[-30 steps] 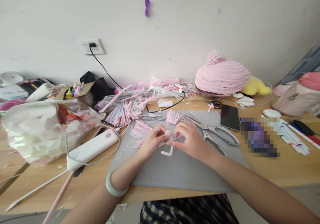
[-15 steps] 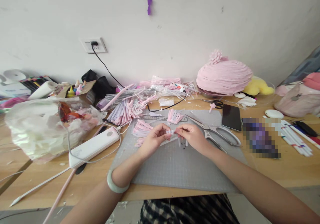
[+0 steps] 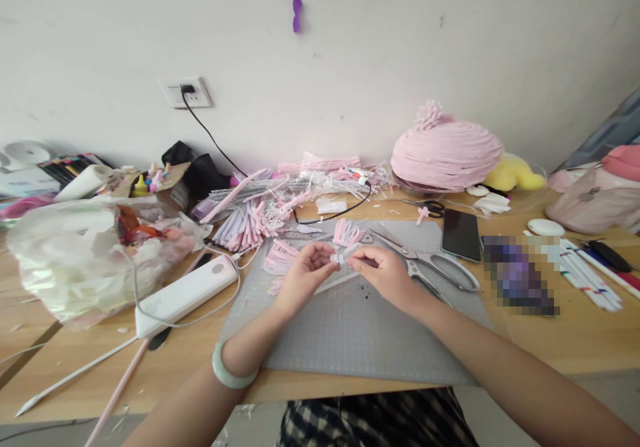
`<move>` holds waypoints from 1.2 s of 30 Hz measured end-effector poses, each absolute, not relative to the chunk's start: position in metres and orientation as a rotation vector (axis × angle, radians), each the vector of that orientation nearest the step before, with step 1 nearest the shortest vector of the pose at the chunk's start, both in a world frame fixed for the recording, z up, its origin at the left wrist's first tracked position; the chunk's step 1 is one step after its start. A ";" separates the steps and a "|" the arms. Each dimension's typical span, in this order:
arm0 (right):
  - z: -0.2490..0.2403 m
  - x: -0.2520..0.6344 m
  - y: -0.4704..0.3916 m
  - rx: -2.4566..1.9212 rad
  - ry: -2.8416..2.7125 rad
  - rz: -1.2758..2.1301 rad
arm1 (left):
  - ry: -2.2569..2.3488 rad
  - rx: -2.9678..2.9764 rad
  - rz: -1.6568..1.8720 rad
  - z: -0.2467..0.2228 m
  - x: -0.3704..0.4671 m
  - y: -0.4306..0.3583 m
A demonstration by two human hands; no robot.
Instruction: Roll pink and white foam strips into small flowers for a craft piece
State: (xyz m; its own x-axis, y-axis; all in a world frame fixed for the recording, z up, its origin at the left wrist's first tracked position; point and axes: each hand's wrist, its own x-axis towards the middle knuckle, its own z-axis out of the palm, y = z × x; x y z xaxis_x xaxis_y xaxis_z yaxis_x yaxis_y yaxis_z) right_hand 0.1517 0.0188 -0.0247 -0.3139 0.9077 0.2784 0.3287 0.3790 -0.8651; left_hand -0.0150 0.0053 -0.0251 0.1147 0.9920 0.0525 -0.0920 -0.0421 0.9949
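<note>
Over the grey cutting mat [image 3: 340, 340], my left hand [image 3: 306, 277] and my right hand [image 3: 387, 277] meet at the fingertips. Between them they pinch a small piece of pale lilac-white pipe cleaner [image 3: 340, 259], partly covered by the fingers. A green bangle [image 3: 227, 367] circles my left wrist. Just beyond the hands stands a small bunch of bent pink and white pipe cleaners [image 3: 349, 232]. Another pink and white bunch [image 3: 280, 257] lies left of my left hand. Large metal scissors [image 3: 425, 260] rest right of my right hand, blades towards the middle.
Left are a white power strip [image 3: 187, 297] with cables and a plastic bag [image 3: 65, 260]. Along the wall lie piled pipe cleaners [image 3: 245, 224] and a big pink coil [image 3: 445, 154]. A phone [image 3: 461, 234], black scissors [image 3: 433, 208] and markers [image 3: 590, 277] are at the right.
The pipe cleaner piece has turned between my fingers; its ends that hung below my right hand now point up and right. The left fingers have spread slightly.
</note>
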 end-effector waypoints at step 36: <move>-0.028 0.150 0.014 -1.064 -1.902 0.905 | 0.987 1.402 1.053 -0.027 -0.019 0.004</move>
State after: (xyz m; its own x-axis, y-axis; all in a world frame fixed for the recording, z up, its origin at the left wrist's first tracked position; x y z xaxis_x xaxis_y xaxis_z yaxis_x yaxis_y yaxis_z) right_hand 0.1498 0.0141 -0.0276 -0.3622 0.8914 0.2723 0.3515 0.4012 -0.8459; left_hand -0.0188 0.0040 -0.0269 0.2658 0.9610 0.0769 0.0144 -0.0837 0.9964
